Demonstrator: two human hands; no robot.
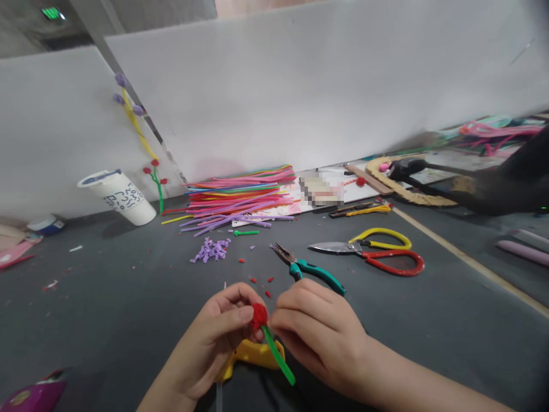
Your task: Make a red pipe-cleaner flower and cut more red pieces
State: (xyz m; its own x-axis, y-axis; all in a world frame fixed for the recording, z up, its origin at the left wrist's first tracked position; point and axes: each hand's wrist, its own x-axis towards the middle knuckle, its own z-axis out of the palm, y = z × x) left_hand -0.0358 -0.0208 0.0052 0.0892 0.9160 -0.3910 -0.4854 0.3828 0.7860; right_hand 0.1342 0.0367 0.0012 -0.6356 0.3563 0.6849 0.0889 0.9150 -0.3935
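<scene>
My left hand (223, 329) pinches a red fuzzy pipe-cleaner flower (259, 316) between thumb and fingers. Its green stem (278, 356) slants down to the right. Close beside the flower, my right hand (323, 332) has its fingers pressed together; whatever is between the fingertips is hidden. Below my hands lies a yellow glue gun (259, 353), partly covered by the left hand. Teal-handled pliers (315, 272) rest just beyond the right hand. A few red snippets (267, 293) are scattered on the dark table past my fingers.
Scissors (373, 250) with yellow and red handles lie right of the pliers. Purple snippets (212, 250) sit before a pile of colored pipe cleaners (240, 197). A white cup (124, 197) leans at back left. A dark arm-like shape (484, 171) reaches in from the right.
</scene>
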